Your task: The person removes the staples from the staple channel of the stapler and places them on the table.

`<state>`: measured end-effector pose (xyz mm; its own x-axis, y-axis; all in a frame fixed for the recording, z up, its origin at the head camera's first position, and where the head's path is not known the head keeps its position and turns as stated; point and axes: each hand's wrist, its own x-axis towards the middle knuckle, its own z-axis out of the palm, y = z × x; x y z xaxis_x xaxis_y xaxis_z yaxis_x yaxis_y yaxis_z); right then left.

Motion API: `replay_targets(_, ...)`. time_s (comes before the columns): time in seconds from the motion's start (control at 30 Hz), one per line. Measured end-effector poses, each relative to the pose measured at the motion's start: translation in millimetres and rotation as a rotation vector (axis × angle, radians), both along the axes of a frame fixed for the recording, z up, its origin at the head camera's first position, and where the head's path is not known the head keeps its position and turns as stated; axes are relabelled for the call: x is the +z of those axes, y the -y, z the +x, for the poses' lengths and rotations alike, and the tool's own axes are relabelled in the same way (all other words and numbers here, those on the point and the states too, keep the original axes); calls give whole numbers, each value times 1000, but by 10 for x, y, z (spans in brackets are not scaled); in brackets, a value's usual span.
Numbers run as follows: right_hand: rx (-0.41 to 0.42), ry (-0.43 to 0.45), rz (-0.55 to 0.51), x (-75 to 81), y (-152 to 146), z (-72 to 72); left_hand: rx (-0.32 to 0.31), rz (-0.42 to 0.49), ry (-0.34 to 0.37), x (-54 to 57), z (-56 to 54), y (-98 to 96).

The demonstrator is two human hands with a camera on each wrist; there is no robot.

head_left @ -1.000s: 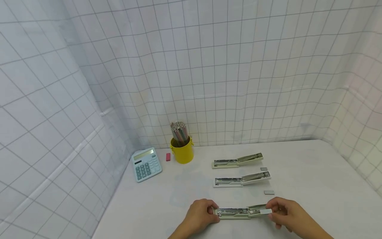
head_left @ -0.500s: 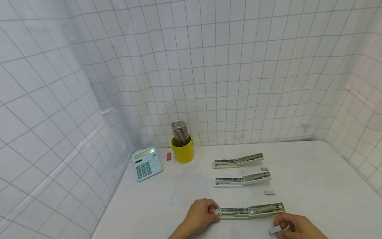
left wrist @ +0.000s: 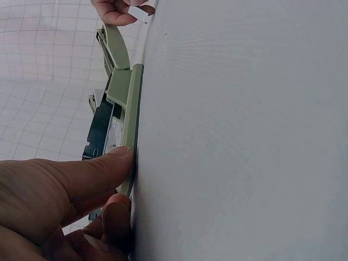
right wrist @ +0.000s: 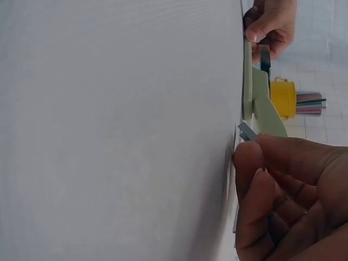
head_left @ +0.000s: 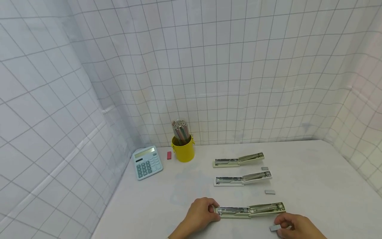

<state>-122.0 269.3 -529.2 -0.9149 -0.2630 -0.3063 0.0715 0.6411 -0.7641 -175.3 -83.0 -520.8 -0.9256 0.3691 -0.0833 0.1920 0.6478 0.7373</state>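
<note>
A pale green stapler (head_left: 235, 215) lies opened out flat at the front of the table, its top arm (head_left: 267, 208) folded back to the right. My left hand (head_left: 200, 214) grips the left end of its base between thumb and fingers, as the left wrist view (left wrist: 65, 190) shows too. My right hand (head_left: 298, 226) pinches a small grey strip of staples (head_left: 275, 227) by one end, just in front of the folded-back arm. In the right wrist view the staple strip (right wrist: 246, 131) sticks out past the thumb and fingertip, close to the tabletop.
Behind lie a white opened stapler (head_left: 229, 183) and another pale green one (head_left: 228, 164). Two more staple strips rest near their right ends, one in front (head_left: 270, 192). Further left are a yellow bucket (head_left: 184, 152) of pencils, a pink eraser (head_left: 169, 155) and a blue calculator (head_left: 147, 163).
My right hand has moved from over the stapler's folded-back arm toward the front right, carrying the staple strip down near the table. My left hand keeps its grip in place.
</note>
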Motion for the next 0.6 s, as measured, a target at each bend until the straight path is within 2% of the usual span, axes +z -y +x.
replay_targets(0.1, -5, -20, 50, -17, 28, 2, -1, -3, 1, 7, -6, 6)
replay_targets(0.33, 58, -139, 132, -13, 28, 24, -3, -12, -6, 0, -10, 15)
replay_targets(0.6, 47, -114, 207, 31, 63, 37, -11, -9, -20, -9, -11, 6)
